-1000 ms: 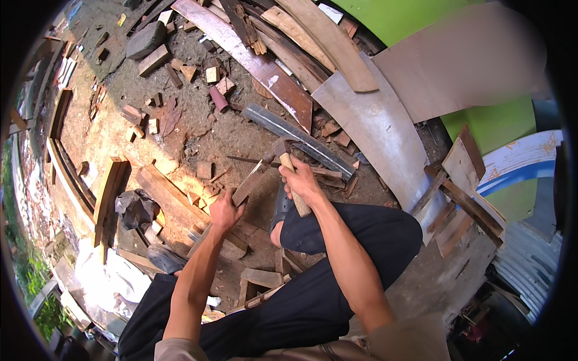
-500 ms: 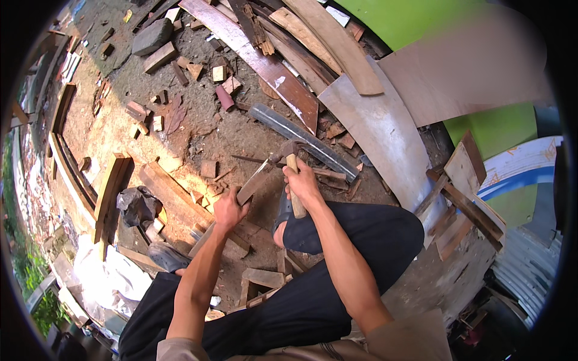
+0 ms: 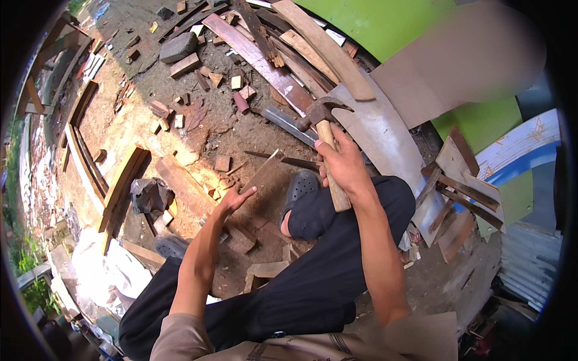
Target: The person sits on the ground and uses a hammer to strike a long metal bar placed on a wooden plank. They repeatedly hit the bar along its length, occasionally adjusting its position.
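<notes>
— Crouching over a dirt yard littered with offcuts, what did the person have in hand?

— A hammer [image 3: 325, 129] with a wooden handle, gripped in the right hand [image 3: 344, 165]. All the fingers were wrapped tight round the shaft about midway along it, and the rusty metal head was raised above the knee, near the curved grey metal sheet [image 3: 385, 141].

— And the left hand [image 3: 232, 201]?

— It steadied a narrow wooden strip [image 3: 263, 172], which slanted up to the right from the fingertips. The fingers were nearly straight and only loosely curled, resting against the strip's lower end rather than closed round it; how firm the hold was could not be told.

— Where did the strip lie?

— Just ahead of the grey clog [image 3: 301, 186] on the person's foot, above a reddish plank [image 3: 192, 192] lying on the ground. The hammer head hung well apart from it, up and to the right.

— What else was about?

— Long weathered boards [image 3: 265, 66] stacked at the top beside a green panel [image 3: 385, 24], small wood blocks [image 3: 183, 65] scattered over the earth, and a crumpled dark bag [image 3: 149, 195] to the left of the plank. The person wore black trousers [image 3: 313, 289].
</notes>
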`<state>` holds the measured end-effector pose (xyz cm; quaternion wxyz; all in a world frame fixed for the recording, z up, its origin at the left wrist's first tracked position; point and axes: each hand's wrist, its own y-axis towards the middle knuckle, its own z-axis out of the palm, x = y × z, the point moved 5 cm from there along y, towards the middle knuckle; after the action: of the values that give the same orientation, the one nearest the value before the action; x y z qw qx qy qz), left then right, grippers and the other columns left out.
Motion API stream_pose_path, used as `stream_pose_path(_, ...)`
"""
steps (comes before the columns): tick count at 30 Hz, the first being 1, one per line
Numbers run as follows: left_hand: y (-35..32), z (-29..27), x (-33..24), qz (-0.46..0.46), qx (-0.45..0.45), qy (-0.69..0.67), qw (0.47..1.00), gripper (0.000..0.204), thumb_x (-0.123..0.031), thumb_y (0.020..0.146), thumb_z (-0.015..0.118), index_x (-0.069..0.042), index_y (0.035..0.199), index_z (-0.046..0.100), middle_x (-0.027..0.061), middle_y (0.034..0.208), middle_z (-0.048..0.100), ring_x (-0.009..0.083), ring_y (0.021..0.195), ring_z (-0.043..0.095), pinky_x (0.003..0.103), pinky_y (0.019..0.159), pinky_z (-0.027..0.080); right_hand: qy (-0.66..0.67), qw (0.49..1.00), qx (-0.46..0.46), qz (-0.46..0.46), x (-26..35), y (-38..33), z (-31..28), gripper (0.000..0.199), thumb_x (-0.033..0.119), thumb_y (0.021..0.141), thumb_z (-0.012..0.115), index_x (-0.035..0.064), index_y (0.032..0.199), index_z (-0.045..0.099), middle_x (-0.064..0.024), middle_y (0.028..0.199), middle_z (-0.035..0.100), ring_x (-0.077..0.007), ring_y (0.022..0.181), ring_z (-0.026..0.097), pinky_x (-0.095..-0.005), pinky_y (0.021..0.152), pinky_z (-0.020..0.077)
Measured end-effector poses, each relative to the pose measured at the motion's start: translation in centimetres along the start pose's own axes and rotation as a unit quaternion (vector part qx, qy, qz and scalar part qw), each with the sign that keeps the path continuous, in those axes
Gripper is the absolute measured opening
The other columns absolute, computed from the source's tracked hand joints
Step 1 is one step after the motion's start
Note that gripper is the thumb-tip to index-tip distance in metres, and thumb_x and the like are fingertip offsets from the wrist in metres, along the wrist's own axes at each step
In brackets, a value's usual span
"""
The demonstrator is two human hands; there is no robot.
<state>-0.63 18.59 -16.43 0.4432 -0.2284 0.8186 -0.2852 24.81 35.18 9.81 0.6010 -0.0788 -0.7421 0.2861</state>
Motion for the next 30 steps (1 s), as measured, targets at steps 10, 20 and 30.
stream_pose_path(10,-4.0,4.8,-0.9,-0.001,-0.212,0.195,0.958,0.088,-0.056,0.064,0.083,0.0,0.122,0.049,0.0214,0.119,0.057,0.0369,0.115,0.053,0.05,0.092,0.043,0.078,0.997,0.002,-0.019,-4.8,-6.9,0.2,0.055,0.018,0.096,0.058,0.0079,0.146,0.039,-0.0023,0.078,0.054,-0.0088,0.052,0.053,-0.0239,0.041,0.0452)
stream_pose_path(20,-5.0,3.3,5.2,0.01,-0.071,0.075,0.995,0.084,-0.068,0.076,0.068,0.008,0.11,0.059,0.0304,0.107,0.065,0.0414,0.099,0.064,0.045,0.088,0.051,0.098,0.994,0.005,0.056,-8.2,-5.2,-0.2,0.018,0.012,0.093,0.056,0.0033,0.109,0.055,-0.0041,0.077,0.055,-0.0115,0.055,0.055,-0.0265,0.043,0.0458)
stream_pose_path(30,-8.8,4.7,2.3,0.038,-0.298,0.225,0.927,0.041,-0.018,0.073,0.073,-0.007,0.108,0.056,0.0123,0.106,0.057,0.0296,0.105,0.056,0.045,0.082,0.048,0.111,0.993,0.039,0.021,-4.6,-5.4,3.7,0.024,0.012,0.093,0.057,0.0036,0.116,0.055,-0.0041,0.078,0.054,-0.0106,0.055,0.054,-0.0263,0.044,0.0454)
